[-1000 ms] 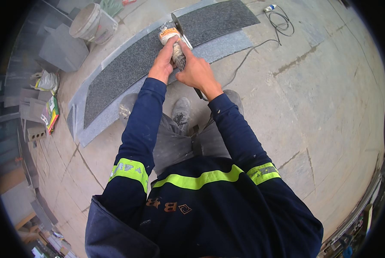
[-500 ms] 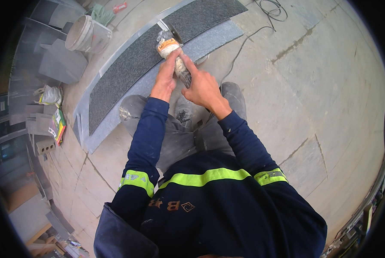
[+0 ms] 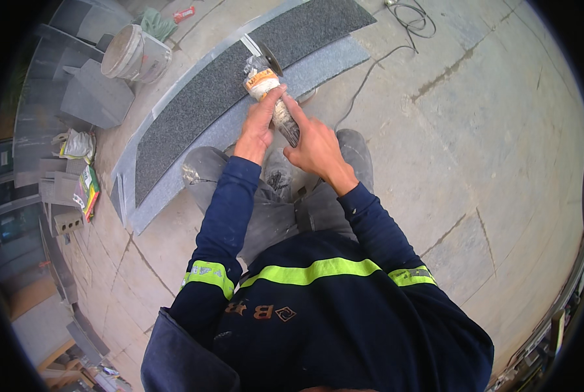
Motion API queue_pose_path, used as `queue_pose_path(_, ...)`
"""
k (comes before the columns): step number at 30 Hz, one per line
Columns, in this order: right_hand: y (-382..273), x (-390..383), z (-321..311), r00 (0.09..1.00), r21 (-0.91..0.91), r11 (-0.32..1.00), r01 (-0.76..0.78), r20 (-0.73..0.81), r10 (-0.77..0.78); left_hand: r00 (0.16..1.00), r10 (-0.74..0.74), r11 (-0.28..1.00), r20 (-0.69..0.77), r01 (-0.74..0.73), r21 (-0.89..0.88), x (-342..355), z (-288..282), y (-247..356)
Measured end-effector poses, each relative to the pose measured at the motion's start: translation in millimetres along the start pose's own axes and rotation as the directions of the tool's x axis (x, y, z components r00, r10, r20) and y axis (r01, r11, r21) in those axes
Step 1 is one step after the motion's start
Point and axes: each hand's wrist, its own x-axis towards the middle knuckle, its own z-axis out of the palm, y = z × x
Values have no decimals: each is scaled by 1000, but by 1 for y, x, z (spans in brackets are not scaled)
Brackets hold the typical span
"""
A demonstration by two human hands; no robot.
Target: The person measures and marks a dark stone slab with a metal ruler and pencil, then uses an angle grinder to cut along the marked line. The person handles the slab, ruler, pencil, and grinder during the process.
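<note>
- clock centre = middle of the view, 12 up top; the angle grinder (image 3: 264, 85) sits close to 12, nose pointing up toward 11, over the curved dark slab (image 3: 190, 111)
- left hand (image 3: 258, 129): curled round the grinder body from its 7 o'clock side, proper grasp; right hand (image 3: 315, 149): wrapped on the rear of the body from about 4, also gripping
- the disc (image 3: 271, 60) is on the grinder's 2 o'clock side, above the dark slab; can't tell from up here if it's touching or spinning
- lighter slab (image 3: 324, 62) peeks out along the dark one's lower edge; I'd watch the depth there so the disc doesn't bite it by accident
- two hands is the right call imo; firm grip, wrists steady, light pressure, disc square to the stone; twisting could make it kick
- fingers well behind the head; same for the left knee (image 3: 204, 163), bent right by the slabs around 10
- cable (image 3: 363, 80) runs up to a coil near 1; give it slack, well clear of the disc
</note>
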Motion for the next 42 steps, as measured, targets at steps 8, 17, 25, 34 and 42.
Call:
queue_pose_path(8, 0, -7, 1, 1000, 2, 1000, -3, -12, 3, 1000, 3, 1000, -5, -3, 7, -11, 6, -2)
queue_pose_path(17, -1, 28, 10, 999, 58, 998, -7, 36, 5, 999, 15, 999, -30, -13, 50, 22, -6, 18)
queue_pose_path(25, -10, 62, 19, 999, 14, 999, 32, 10, -32, 997, -36, 997, -65, 41, 70, 45, -15, 39)
queue_pose_path(34, -26, 86, 13, 999, -11, 1000, 26, 30, -25, 989, -52, 969, 141, 84, -233, 58, -23, 50)
queue_pose_path(42, -23, 70, 7, 997, -3, 1000, 6, 72, -6, 993, -77, 976, 86, 93, -195, 61, -25, 31)
